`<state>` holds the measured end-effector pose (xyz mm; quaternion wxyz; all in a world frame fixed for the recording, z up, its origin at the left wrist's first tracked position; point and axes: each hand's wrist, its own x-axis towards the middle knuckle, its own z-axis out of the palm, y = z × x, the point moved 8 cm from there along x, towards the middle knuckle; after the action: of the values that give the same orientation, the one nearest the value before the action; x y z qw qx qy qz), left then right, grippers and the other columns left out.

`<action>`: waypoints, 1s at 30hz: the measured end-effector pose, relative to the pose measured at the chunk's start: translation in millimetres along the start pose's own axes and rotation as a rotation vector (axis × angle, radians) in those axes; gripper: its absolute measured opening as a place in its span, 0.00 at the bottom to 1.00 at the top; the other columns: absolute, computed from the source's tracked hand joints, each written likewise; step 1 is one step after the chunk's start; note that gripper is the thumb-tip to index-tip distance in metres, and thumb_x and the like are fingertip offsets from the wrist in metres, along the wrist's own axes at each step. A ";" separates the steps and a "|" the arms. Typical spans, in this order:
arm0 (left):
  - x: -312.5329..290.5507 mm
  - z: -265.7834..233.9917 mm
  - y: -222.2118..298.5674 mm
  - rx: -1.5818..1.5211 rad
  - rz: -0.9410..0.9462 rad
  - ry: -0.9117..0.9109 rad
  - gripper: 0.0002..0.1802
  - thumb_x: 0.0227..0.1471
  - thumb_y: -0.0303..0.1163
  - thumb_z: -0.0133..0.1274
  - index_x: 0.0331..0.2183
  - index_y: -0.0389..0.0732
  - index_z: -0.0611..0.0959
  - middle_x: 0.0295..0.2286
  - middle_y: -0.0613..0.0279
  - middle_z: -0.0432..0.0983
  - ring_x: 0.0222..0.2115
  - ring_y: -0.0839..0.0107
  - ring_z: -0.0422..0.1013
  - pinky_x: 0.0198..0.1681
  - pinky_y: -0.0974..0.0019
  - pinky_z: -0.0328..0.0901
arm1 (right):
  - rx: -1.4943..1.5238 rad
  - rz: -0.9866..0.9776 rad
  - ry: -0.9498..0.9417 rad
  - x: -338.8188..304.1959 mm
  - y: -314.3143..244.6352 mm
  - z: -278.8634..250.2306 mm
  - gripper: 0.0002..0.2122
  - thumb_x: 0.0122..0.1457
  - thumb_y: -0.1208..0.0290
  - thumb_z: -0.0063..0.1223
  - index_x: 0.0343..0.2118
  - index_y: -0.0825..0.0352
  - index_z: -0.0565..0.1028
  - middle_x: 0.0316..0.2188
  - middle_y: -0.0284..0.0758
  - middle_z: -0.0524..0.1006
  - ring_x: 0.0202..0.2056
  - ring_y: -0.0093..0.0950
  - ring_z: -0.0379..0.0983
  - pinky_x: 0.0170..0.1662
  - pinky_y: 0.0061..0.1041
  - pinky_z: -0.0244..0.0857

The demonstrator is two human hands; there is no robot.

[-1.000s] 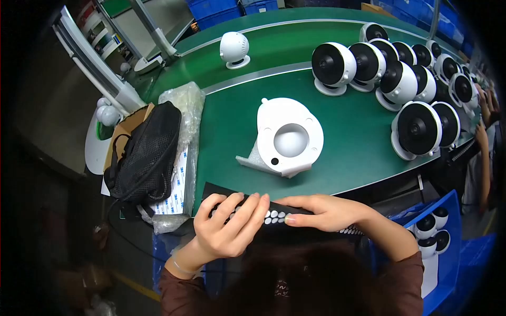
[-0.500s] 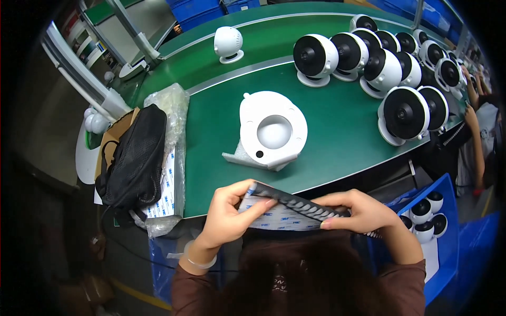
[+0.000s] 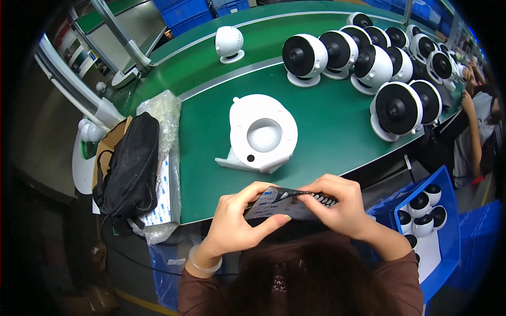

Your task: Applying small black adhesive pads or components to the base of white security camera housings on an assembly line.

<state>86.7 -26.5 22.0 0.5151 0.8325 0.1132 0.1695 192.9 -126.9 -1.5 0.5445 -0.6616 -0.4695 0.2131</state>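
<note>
In front of my body, my left hand [image 3: 234,224] grips a sheet of black adhesive pads [image 3: 262,204] by its left side, thumb underneath and fingers behind. The sheet has pale backing with blue print, and it bends between my hands. On its right part, my right hand [image 3: 340,203] is closed, with thumb and fingers pinching the black upper layer. Whether a single pad is between those fingertips cannot be made out. Beyond my hands, a white round fixture [image 3: 240,129] with a ball-shaped white piece [image 3: 263,137] in its opening rests on the green table, tilted against pale foam [image 3: 227,162].
Several white cameras with black fronts [image 3: 395,109] crowd the table's right side; one white camera [image 3: 229,43] stands at the back. A black mesh bag [image 3: 129,168] lies over a stack of printed sheets [image 3: 161,205] at left. A blue bin [image 3: 445,253] holds small white-and-black units. Another person's arm [image 3: 472,126] shows far right.
My right hand has shifted left along the sheet and now pinches the black layer nearer its middle. The sheet has turned and bent in my hands. The whole view has shifted slightly.
</note>
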 end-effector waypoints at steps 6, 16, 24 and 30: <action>2.2 0.3 -9.4 0.141 -0.005 0.138 0.05 0.43 0.23 0.53 0.27 0.32 0.78 0.21 0.62 0.75 0.23 0.80 0.70 0.27 0.77 0.63 | -0.073 -0.112 -0.053 0.5 -15.1 6.0 0.10 0.45 0.80 0.57 0.33 0.69 0.76 0.27 0.37 0.76 0.28 0.24 0.73 0.31 0.19 0.67; 17.2 9.6 6.6 0.071 0.136 0.137 0.03 0.44 0.20 0.49 0.23 0.30 0.77 0.18 0.58 0.73 0.19 0.78 0.68 0.24 0.76 0.61 | -0.129 -0.225 0.073 -2.4 -13.5 -8.9 0.05 0.46 0.77 0.56 0.28 0.70 0.77 0.22 0.36 0.76 0.23 0.26 0.73 0.27 0.21 0.65; -12.7 -17.9 -3.3 0.136 0.134 0.432 0.05 0.46 0.21 0.43 0.23 0.31 0.73 0.17 0.67 0.63 0.18 0.81 0.57 0.21 0.76 0.50 | 0.095 -0.045 -0.441 -2.6 12.8 4.6 0.12 0.54 0.70 0.50 0.39 0.71 0.73 0.29 0.38 0.75 0.28 0.19 0.70 0.32 0.19 0.65; -6.2 -1.6 19.3 0.326 0.396 0.359 0.06 0.42 0.26 0.48 0.21 0.32 0.76 0.16 0.59 0.69 0.17 0.71 0.61 0.22 0.71 0.53 | 0.157 -0.059 -0.472 -22.5 20.1 -15.2 0.10 0.54 0.72 0.50 0.37 0.71 0.74 0.28 0.36 0.76 0.23 0.22 0.70 0.28 0.19 0.64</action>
<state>80.6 -36.0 38.9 0.3037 0.8666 0.0636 0.3907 202.2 -153.3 -20.4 0.4754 -0.5353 -0.5848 0.3814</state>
